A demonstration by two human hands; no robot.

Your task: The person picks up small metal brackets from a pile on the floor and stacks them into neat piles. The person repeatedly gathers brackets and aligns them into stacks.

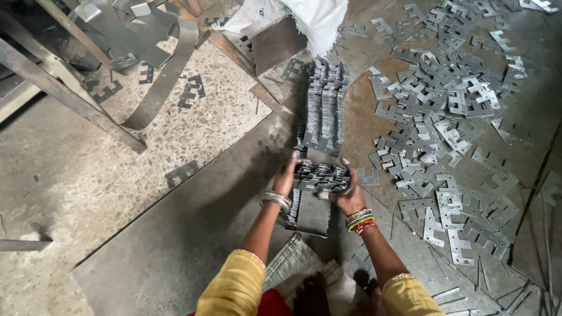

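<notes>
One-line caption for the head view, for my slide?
Left hand and right hand squeeze a bundle of grey stamped metal plates beside scattered loose plates.

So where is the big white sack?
In the head view the white sack sits at the top middle, just beyond the long row of stacked metal plates, left of the scattered plates.

Speckled terrazzo floor (70, 175), dusty, worn. Dark steel sheet (175, 246) laid flat over it, lower centre. Rusty angle-iron bars (70, 96) crossing top left, curved metal strip (167, 76) draped beside them. Loose stamped metal plates (445, 117) scattered across right side. White woven sack (316, 20) at top. Dim, flat daylight.
</notes>
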